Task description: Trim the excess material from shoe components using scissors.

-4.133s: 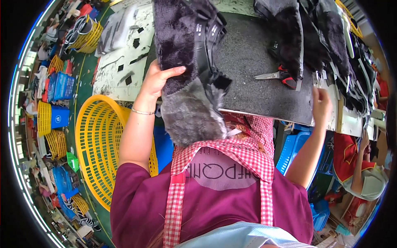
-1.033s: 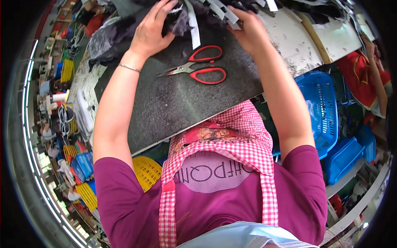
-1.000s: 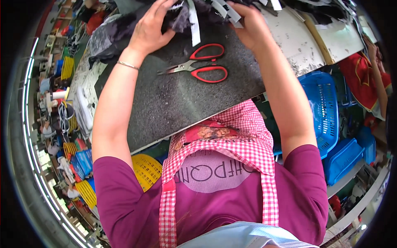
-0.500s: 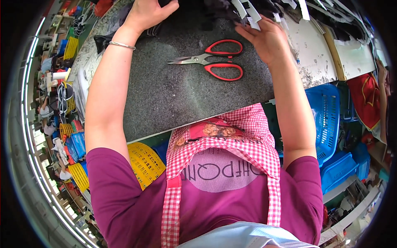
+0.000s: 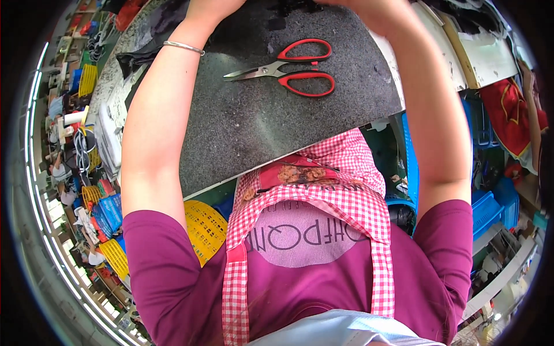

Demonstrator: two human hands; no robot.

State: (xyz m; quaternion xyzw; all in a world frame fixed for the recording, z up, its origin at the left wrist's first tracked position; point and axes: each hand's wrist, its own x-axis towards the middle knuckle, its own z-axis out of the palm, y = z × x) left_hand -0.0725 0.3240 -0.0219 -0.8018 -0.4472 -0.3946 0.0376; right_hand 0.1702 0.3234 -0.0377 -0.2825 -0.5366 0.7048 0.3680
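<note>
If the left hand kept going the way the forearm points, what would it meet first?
Hard to say: the left hand is cut off at the picture's top edge. The forearm points away across the dark mat, toward dark material at the far edge, probably first.

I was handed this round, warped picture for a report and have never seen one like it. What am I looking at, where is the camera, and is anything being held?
There is no machine here: a person works with bare hands. The single view comes from a wide fisheye camera on the person's head, looking down, which is why edges bend. You see their magenta shirt and red checked apron. Both forearms reach up to the picture's top edge, so the hands are cut off and whatever they hold cannot be told. The left forearm wears a thin bracelet. On the dark grey work board lie red-handled scissors, untouched. A yellow basket and blue crates sit lower down.
</note>
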